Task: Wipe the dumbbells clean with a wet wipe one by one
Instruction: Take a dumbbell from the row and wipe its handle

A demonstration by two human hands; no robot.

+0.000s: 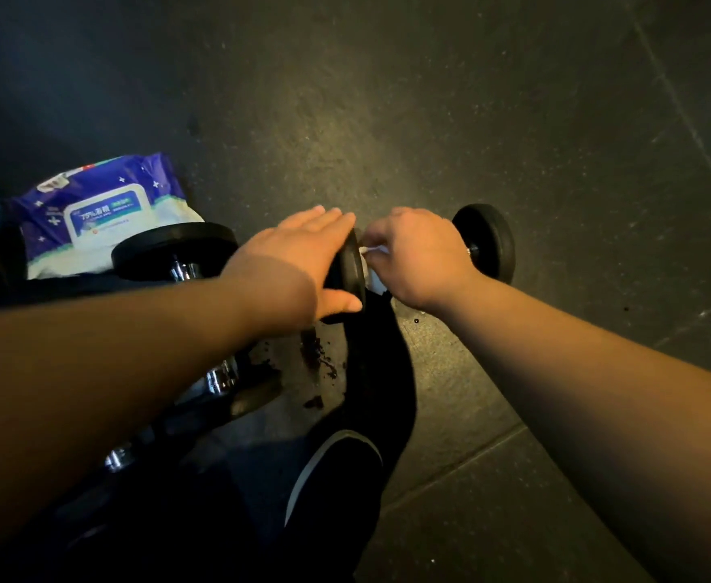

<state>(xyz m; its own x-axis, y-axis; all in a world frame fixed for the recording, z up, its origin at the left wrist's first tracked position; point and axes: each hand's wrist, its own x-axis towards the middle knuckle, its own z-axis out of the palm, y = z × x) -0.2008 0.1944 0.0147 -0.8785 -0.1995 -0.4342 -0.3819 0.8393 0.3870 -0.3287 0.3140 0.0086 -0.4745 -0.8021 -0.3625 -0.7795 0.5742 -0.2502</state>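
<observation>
The bar of the dumbbell (486, 241) is almost wholly hidden under the right hand (418, 256), which is curled round it with a white wipe (372, 251) showing only as a scrap between the fingers and the near disc. That near disc is half covered by the left hand (303, 258), fingers laid fairly straight over its rim and thumb underneath, steadying it. The dumbbell lies on the dark floor (555, 119), its long axis running left to right, the far disc out to the right. Behind the left arm a second dumbbell (175, 250) is partly blocked, its chrome bar glinting in shadow. A pack of wipes (101, 212) sits just behind it, its print too blurred to read. A dark shoe (337, 469) shows below.
</observation>
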